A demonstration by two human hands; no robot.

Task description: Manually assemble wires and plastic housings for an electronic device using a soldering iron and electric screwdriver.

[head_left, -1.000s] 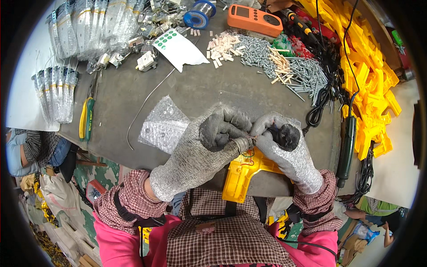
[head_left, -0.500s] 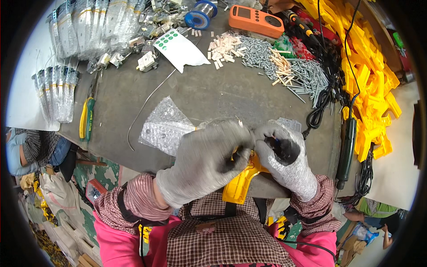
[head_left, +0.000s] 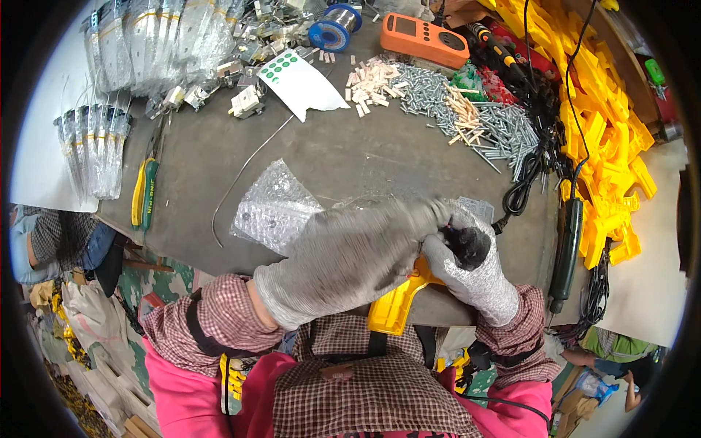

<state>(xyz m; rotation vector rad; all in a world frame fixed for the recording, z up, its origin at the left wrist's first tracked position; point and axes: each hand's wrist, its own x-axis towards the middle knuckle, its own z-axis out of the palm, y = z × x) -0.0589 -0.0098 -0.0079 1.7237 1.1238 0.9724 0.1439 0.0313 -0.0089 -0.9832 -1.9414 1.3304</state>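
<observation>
A yellow plastic part is gripped at the near table edge by the gloved right hand, fingers curled around it. It is covered by the blurred left hand, grip unclear. Beyond, a bubble-wrap bag and screws are seen.

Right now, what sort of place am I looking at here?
Likely a small assembly workbench for electrical parts: a heap of silvery metal screws, a pile of moulded yellow plastic housings, and an orange handheld meter lie on the grey tabletop.

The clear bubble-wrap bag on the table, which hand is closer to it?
Left. The left hand lies right beside the bubble-wrap bag; the right hand sits farther off, beyond the left.
</observation>
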